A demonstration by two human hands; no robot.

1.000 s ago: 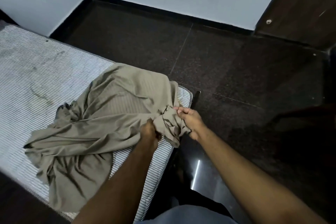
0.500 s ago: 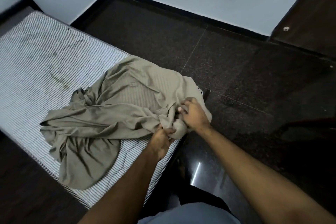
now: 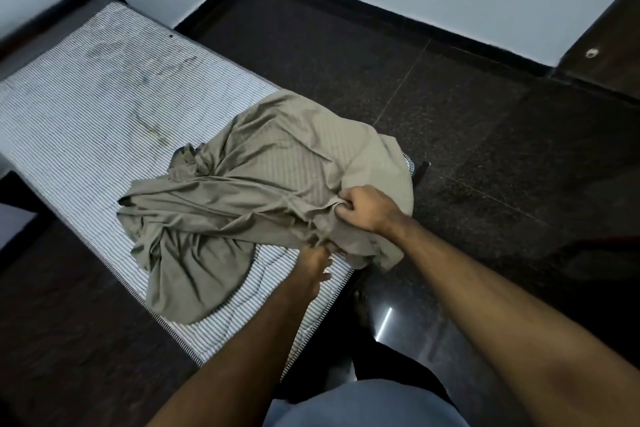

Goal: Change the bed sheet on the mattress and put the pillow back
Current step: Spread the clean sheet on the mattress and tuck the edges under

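A crumpled khaki bed sheet point(image 3: 263, 191) lies bunched on the near end of the striped white mattress point(image 3: 86, 107). My right hand point(image 3: 367, 208) grips a fold of the sheet near the mattress's right corner, fingers curled into the cloth. Just below it, my left hand point(image 3: 317, 265) reaches under the sheet's lower edge; its fingertips are hidden in the fabric and seem to pinch it. The sheet's right part hangs over the mattress corner. No pillow is in view.
Dark polished floor point(image 3: 450, 97) runs to the right and beyond the bed. White walls with a black skirting close the far side. A dark wooden door point(image 3: 613, 45) stands at the upper right. A dark bed frame edges the mattress on the left.
My right hand has slid up and left onto the top of the bunched sheet, pulling it over the corner. My left hand dropped lower, under the sheet's edge. The camera has shifted left.
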